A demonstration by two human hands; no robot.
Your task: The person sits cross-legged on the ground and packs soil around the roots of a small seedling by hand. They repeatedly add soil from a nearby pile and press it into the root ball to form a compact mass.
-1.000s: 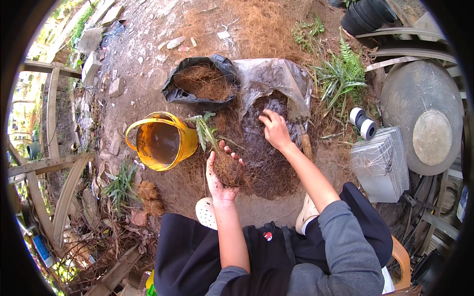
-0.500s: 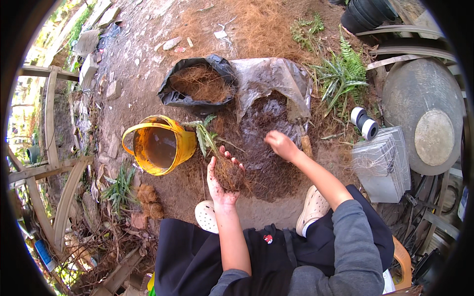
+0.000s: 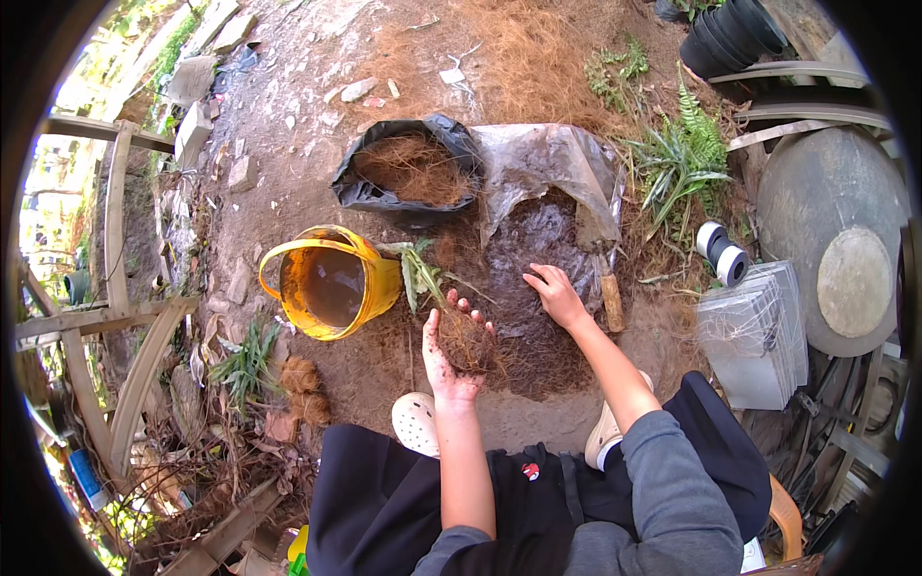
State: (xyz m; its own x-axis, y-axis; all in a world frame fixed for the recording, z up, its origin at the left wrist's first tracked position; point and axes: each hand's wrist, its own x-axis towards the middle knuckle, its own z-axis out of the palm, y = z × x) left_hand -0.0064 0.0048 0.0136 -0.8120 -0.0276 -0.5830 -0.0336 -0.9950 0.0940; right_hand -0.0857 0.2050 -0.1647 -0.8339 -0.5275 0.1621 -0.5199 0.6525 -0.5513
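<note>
My left hand (image 3: 451,370), palm up and dirt-stained, cups a leafy plant (image 3: 420,273) by its root ball (image 3: 469,344), which is covered in brown fibre. The plant's stem and leaves lean away toward the yellow bucket (image 3: 386,293), which holds murky water. Above the dark soil (image 3: 533,350) spread on a plastic sheet (image 3: 547,149), my right hand (image 3: 559,296) is open with its fingers stretched to the left. No object shows in it. Whether its fingertips touch the soil, I cannot tell.
A black bag (image 3: 399,206) of coconut fibre stands behind the bucket. A wooden-handled tool (image 3: 612,300) lies right of the soil. Farther right are uprooted plants (image 3: 677,178), tape rolls (image 3: 720,253), grey flat panels (image 3: 754,336) and a large round grey vessel (image 3: 831,226). Fibre clumps (image 3: 303,389) lie left.
The whole view has shifted, so the scene sits farther right. My right hand has come slightly nearer me, and its bunched fingers have straightened. My left hand still holds the plant.
</note>
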